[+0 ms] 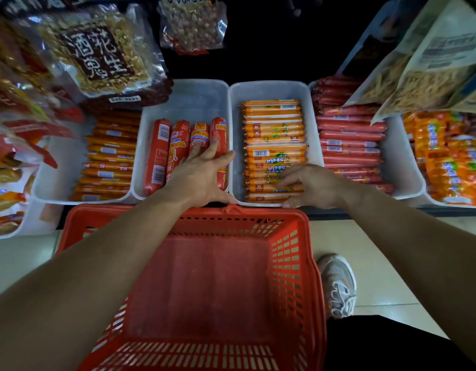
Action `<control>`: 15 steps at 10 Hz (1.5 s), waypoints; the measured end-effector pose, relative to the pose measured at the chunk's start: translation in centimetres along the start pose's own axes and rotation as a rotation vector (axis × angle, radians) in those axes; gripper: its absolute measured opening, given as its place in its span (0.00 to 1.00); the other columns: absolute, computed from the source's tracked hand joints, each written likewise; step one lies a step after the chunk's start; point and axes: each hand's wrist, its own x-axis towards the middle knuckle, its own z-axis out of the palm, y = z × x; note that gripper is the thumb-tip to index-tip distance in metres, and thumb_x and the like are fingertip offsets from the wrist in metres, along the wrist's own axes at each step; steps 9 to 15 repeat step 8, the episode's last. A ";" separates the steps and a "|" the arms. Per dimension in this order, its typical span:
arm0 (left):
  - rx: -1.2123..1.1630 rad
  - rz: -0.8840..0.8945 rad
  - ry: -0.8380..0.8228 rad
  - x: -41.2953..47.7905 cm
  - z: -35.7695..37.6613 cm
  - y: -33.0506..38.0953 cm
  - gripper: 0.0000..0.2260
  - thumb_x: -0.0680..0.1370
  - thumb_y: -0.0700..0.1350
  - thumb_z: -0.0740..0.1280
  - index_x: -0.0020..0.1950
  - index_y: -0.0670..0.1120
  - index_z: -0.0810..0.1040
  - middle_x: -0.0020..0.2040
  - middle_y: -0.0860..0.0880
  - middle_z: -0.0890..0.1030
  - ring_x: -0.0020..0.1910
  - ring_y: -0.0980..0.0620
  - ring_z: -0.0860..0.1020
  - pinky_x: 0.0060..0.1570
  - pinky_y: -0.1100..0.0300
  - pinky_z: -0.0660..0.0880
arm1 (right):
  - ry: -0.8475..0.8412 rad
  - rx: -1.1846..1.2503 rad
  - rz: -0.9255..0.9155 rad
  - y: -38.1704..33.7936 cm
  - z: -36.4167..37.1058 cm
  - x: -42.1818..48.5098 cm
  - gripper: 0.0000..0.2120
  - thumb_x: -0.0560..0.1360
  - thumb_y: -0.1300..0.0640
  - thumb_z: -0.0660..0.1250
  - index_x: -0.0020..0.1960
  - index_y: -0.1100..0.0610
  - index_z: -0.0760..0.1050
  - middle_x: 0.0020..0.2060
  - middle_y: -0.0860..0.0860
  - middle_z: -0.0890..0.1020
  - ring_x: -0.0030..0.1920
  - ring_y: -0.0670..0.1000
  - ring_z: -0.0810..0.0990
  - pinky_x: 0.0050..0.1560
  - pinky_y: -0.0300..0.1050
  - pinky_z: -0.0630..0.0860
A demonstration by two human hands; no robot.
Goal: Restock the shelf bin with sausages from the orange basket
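Our left hand lies flat, fingers spread, on the fat red sausages in the clear bin at centre frame; they run lengthwise away from us, in line with the fingers. Our right hand rests, fingers loosely apart, on the thin orange sausage packs just right. The orange basket below looks empty.

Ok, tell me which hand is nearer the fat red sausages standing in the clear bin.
Left. The left hand lies on the fat red sausages in their clear bin, fingers spread. The right hand is one bin over, on the orange sausage packs.
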 end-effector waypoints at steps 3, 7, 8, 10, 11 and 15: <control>-0.010 0.013 0.051 -0.1 0.2 -0.1 0.50 0.65 0.70 0.73 0.79 0.65 0.48 0.82 0.55 0.44 0.80 0.46 0.43 0.75 0.39 0.55 | 0.114 0.073 -0.019 0.0 0.2 0.1 0.27 0.71 0.45 0.76 0.68 0.49 0.77 0.70 0.47 0.75 0.70 0.49 0.71 0.71 0.43 0.64; -0.070 0.032 -0.059 -3.5 -4.2 0.3 0.37 0.75 0.63 0.69 0.80 0.58 0.57 0.81 0.53 0.52 0.79 0.50 0.53 0.75 0.51 0.56 | 0.009 -0.220 0.135 -3.3 -0.8 -0.9 0.22 0.78 0.39 0.64 0.68 0.48 0.75 0.66 0.51 0.77 0.64 0.54 0.75 0.63 0.52 0.74; -0.038 -0.015 -0.065 -6.7 -6.6 0.2 0.34 0.78 0.62 0.65 0.80 0.54 0.58 0.81 0.52 0.54 0.79 0.50 0.55 0.75 0.54 0.56 | 0.026 -0.302 0.159 -6.6 -2.2 -2.2 0.27 0.80 0.38 0.60 0.73 0.52 0.69 0.69 0.55 0.74 0.67 0.58 0.73 0.65 0.54 0.73; -0.038 -0.015 -0.065 -6.7 -6.6 0.2 0.34 0.78 0.62 0.65 0.80 0.54 0.58 0.81 0.52 0.54 0.79 0.50 0.55 0.75 0.54 0.56 | 0.026 -0.302 0.159 -6.6 -2.2 -2.2 0.27 0.80 0.38 0.60 0.73 0.52 0.69 0.69 0.55 0.74 0.67 0.58 0.73 0.65 0.54 0.73; -0.038 -0.015 -0.065 -6.7 -6.6 0.2 0.34 0.78 0.62 0.65 0.80 0.54 0.58 0.81 0.52 0.54 0.79 0.50 0.55 0.75 0.54 0.56 | 0.026 -0.302 0.159 -6.6 -2.2 -2.2 0.27 0.80 0.38 0.60 0.73 0.52 0.69 0.69 0.55 0.74 0.67 0.58 0.73 0.65 0.54 0.73; -0.038 -0.015 -0.065 -6.7 -6.6 0.2 0.34 0.78 0.62 0.65 0.80 0.54 0.58 0.81 0.52 0.54 0.79 0.50 0.55 0.75 0.54 0.56 | 0.026 -0.302 0.159 -6.6 -2.2 -2.2 0.27 0.80 0.38 0.60 0.73 0.52 0.69 0.69 0.55 0.74 0.67 0.58 0.73 0.65 0.54 0.73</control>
